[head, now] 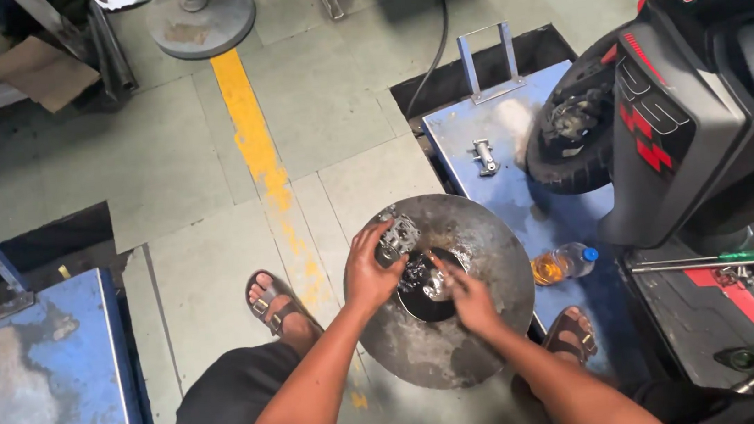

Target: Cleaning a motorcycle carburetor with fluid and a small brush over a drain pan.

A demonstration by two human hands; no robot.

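A round, grimy metal pan [481,239] sits on the floor between my feet, with dark liquid pooled in its middle. My left hand [372,272] grips a grey metal engine part [398,236] at the pan's near-left rim. Over the dark liquid, my right hand [468,297] holds a small shiny metal piece [434,282]; its exact shape is unclear.
A scooter [680,109] stands on a blue lift platform [480,128] at the right, its tyre [573,138] next to the pan. A small bottle of amber liquid [564,263] lies beside the pan. Screwdrivers [741,255] rest on the red mat. Another blue platform [34,383] lies left.
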